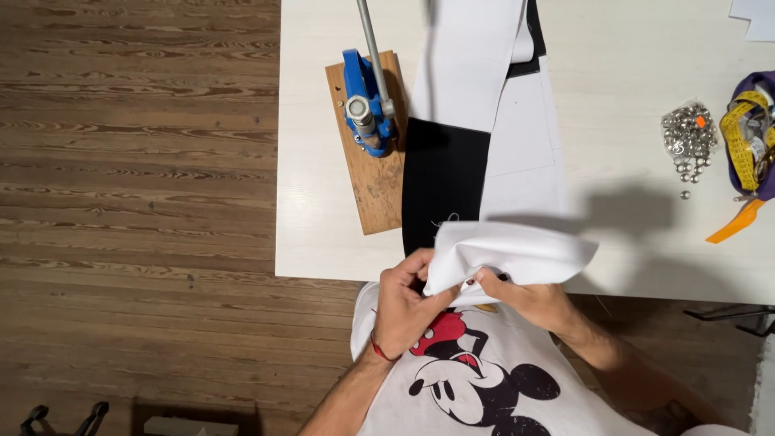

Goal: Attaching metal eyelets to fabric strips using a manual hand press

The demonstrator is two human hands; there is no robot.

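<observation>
While pinching, hands [468,303] seemingly grip cloth [517,250].

Packages: one, a small clear plastic bag of silver metal snaps [689,139], far right on the white surface [622,73].
Bag shape and colours: lumpy, see-through, silver inside, with a small orange spot near its top.
Loose beside it: a few snaps lie just near its lower edge.
Labels: none to be made out.
Signs: none.
Screens: none.
</observation>
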